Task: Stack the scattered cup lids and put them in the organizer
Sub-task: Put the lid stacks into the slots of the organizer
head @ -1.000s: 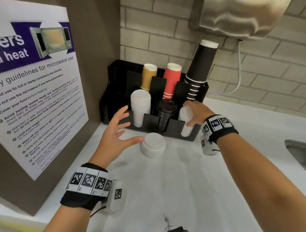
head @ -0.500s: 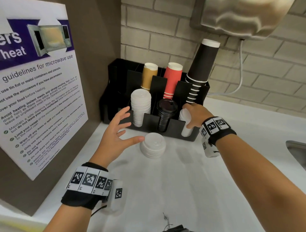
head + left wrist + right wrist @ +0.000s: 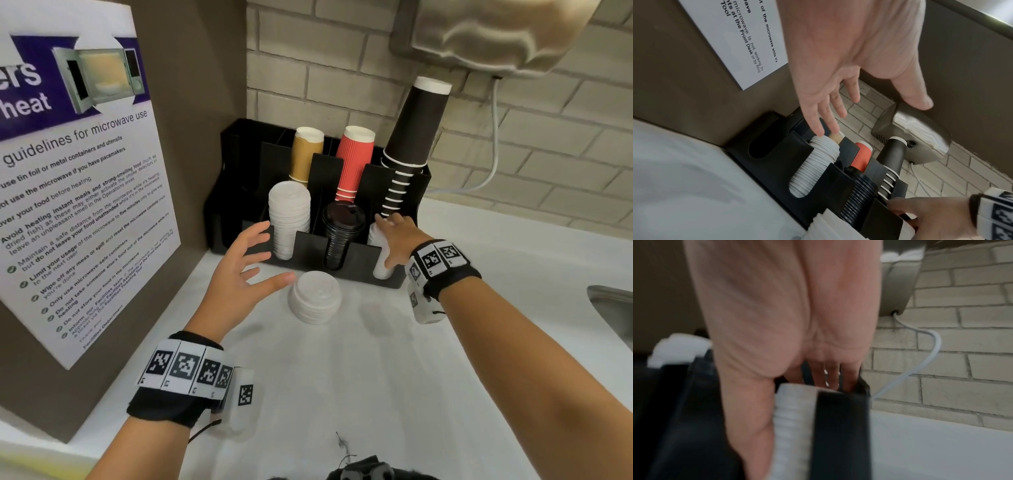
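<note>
Two hands are in view at the black organizer, which stands on the white counter against the brick wall. Your right hand rests on top of the white lid stack in the organizer's right front slot, thumb down the front of the stack and fingers over its far side; how tightly they close, you cannot tell from these views. Your left hand hovers with fingers spread apart, holding nothing, thumb tip just beside a short loose stack of white lids on the counter in front of the organizer. The left front slot holds tall white lids, the middle slot black lids. Paper cups fill the rear slots.
</note>
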{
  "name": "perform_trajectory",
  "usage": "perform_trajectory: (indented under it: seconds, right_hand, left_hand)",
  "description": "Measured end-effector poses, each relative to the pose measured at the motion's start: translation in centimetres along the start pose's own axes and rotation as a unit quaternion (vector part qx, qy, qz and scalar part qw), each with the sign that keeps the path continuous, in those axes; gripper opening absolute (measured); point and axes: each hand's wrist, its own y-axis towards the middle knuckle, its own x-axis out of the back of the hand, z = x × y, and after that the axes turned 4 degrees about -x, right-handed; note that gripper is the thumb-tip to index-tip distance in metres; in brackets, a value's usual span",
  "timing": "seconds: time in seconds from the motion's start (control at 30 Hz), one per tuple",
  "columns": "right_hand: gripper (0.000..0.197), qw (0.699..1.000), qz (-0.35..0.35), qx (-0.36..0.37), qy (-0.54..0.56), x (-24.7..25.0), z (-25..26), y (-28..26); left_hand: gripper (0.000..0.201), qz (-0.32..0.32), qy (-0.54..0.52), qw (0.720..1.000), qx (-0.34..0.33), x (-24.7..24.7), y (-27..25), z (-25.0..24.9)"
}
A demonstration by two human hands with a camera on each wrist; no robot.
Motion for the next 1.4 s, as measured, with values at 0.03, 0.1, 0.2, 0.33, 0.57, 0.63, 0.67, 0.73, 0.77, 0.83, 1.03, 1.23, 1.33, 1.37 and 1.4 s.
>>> perform_trajectory:
  seconds: [0.03, 0.1, 0.2, 0.33, 0.57, 0.63, 0.67, 0.73, 0.77, 0.83, 1.03, 1.23, 1.33, 1.37, 1.4]
  right_hand:
    - [0.098, 0.999, -0.05, 0.004, 0.019, 0.0, 0.1, -0.5]
    - [0.075, 0.97, -0.212, 0.05, 0.105, -0.6, 1.0, -1.5]
    - [0.048, 0.918, -0.236, 0.18, 0.263, -1.8, 4.1, -3.1]
    - [0.077, 0.962, 0.022, 0.209, 0.177, -4.2, 8.1, -3.4]
    - [0.091, 0.976, 0.09, 0.147, 0.132, -6.0, 10.2, -2.4]
    - [0.084, 0.976, 0.087, 0.143, 0.139, -6.2, 10.3, -2.4]
    - [0.082, 0.975, 0.081, 0.141, 0.151, -6.1, 10.3, -2.4]
    - [0.079, 0.97, 0.059, 0.137, 0.192, -5.7, 9.8, -2.5]
    - [0.078, 0.965, 0.045, 0.138, 0.22, -5.2, 9.4, -2.7]
    - [0.075, 0.942, 0.003, 0.157, 0.295, -4.3, 8.5, -3.3]
    - [0.063, 0.786, 0.001, 0.225, 0.576, -2.7, 8.3, -8.5]
    - [0.07, 0.687, 0.041, 0.229, 0.688, -4.0, 7.9, -10.9]
    - [0.072, 0.676, 0.055, 0.223, 0.701, -4.3, 7.1, -11.2]
    - [0.071, 0.675, 0.051, 0.22, 0.703, -4.3, 6.9, -11.3]
    - [0.071, 0.677, 0.046, 0.218, 0.701, -4.3, 6.8, -11.4]
  left_hand:
    - [0.07, -0.005, 0.0, 1.0, 0.002, 0.0, 0.0, 0.0]
    - [0.055, -0.013, 0.002, 1.0, 0.007, 0.2, 0.0, 0.2]
    - [0.039, -0.016, 0.015, 1.0, 0.011, 0.3, 0.1, 0.7]
    - [0.03, -0.017, 0.026, 0.999, 0.018, 0.1, 0.1, 1.1]
    - [0.026, -0.017, 0.029, 0.999, 0.022, 0.3, -0.4, 1.5]
    - [0.026, -0.016, 0.028, 0.999, 0.023, 0.3, -0.5, 1.6]
    - [0.026, -0.016, 0.027, 0.999, 0.025, 0.3, -0.5, 1.6]
    - [0.029, -0.013, 0.019, 0.999, 0.03, 0.1, -0.6, 1.5]
    - [0.033, -0.011, 0.013, 0.999, 0.032, 0.0, -0.6, 1.4]
    - [0.048, -0.002, 0.0, 0.999, 0.037, -0.5, -0.7, 1.3]
    - [0.101, 0.071, -0.093, 0.993, 0.033, -2.9, -1.0, 0.3]
    - [0.099, 0.095, -0.113, 0.989, 0.007, -3.2, -0.9, -0.3]
    - [0.095, 0.122, -0.115, 0.986, 0.0, -3.3, -1.0, -0.3]
    - [0.094, 0.128, -0.115, 0.985, -0.001, -3.4, -1.0, -0.4]
    - [0.095, 0.131, -0.115, 0.985, -0.002, -3.4, -1.0, -0.4]
